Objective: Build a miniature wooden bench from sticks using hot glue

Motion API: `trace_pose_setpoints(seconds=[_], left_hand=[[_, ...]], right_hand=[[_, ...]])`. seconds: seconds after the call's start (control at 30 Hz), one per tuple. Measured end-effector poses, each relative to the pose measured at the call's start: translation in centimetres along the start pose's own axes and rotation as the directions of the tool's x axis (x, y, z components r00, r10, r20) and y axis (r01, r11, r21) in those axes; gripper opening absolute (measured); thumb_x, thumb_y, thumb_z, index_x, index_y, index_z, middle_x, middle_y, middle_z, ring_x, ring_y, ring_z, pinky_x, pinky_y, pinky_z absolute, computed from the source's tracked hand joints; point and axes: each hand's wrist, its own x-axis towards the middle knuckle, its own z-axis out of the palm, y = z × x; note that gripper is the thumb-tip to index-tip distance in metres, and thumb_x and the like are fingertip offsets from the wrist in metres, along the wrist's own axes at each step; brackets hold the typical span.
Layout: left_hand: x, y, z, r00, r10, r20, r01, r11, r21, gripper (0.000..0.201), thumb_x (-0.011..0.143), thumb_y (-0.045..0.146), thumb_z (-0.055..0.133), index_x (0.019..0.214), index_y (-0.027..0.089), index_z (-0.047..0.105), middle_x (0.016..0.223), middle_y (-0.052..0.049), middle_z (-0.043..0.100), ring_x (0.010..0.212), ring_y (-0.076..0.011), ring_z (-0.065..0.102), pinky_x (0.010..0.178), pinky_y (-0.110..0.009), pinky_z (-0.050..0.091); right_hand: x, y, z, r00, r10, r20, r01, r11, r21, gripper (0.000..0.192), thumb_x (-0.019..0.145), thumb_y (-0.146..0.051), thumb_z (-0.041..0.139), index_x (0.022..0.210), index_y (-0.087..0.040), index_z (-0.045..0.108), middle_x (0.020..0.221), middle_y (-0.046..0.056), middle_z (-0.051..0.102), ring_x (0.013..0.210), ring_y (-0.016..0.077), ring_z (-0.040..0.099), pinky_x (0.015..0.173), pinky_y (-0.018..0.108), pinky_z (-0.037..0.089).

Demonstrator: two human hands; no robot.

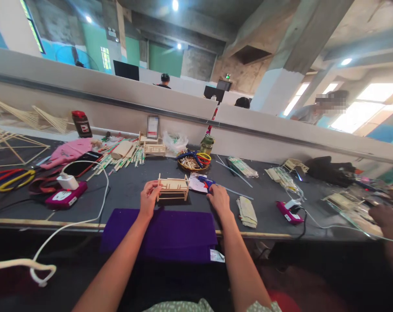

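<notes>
A small model of pale wooden sticks, shaped like a little bench or bed frame, stands on the dark table in front of me. My left hand pinches its left end between thumb and fingers. To the right, my right hand is closed around the rear of a blue and red glue gun; the hand hides part of the grip. Under the gun's nozzle lies a white paper. A folded purple cloth hangs over the table edge beneath my forearms.
Behind the model are a basket of sticks, blue-and-yellow-handled scissors and a phone. A folded rag lies right. Power blocks with a white cable sit left. At far right, another person's hand works.
</notes>
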Motion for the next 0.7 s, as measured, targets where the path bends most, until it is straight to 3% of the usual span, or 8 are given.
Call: trace_pose_setpoints(seconds=[0.2,0.37,0.7], left_hand=[[0.1,-0.4,0.0,1.000,-0.012,0.010,0.012,1.000,-0.009,0.019,0.072,0.039,0.067,0.074,0.019,0.070,0.103,-0.006,0.060,0.086,-0.0191,0.060,0.064,-0.026,0.052],[0.3,-0.7,0.0,0.999,0.016,0.030,-0.016,1.000,0.004,0.020,0.073,0.039,0.066,0.076,0.019,0.071,0.100,-0.006,0.061,0.086,-0.0193,0.060,0.064,-0.027,0.051],[0.2,-1.0,0.2,0.999,-0.023,0.048,0.024,1.000,-0.020,0.022,0.071,0.041,0.068,0.076,0.019,0.069,0.103,-0.005,0.059,0.081,-0.0173,0.059,0.064,-0.027,0.053]], right_hand=[[1.2,-1.0,0.9,0.996,-0.091,-0.009,0.090,0.995,-0.044,0.019,0.087,-0.017,0.055,0.104,-0.019,0.062,0.105,0.011,0.061,0.102,0.0231,0.050,0.083,0.029,0.037],[1.2,-0.3,1.1,0.992,-0.128,0.018,0.128,0.990,-0.050,0.018,0.090,-0.016,0.049,0.101,-0.018,0.064,0.103,0.011,0.063,0.103,0.0233,0.050,0.081,0.029,0.038],[-3.6,4.2,-0.8,0.987,-0.125,0.097,0.130,0.991,-0.038,0.017,0.084,-0.009,0.053,0.088,-0.020,0.066,0.098,0.011,0.065,0.097,0.0229,0.055,0.078,0.029,0.038]])
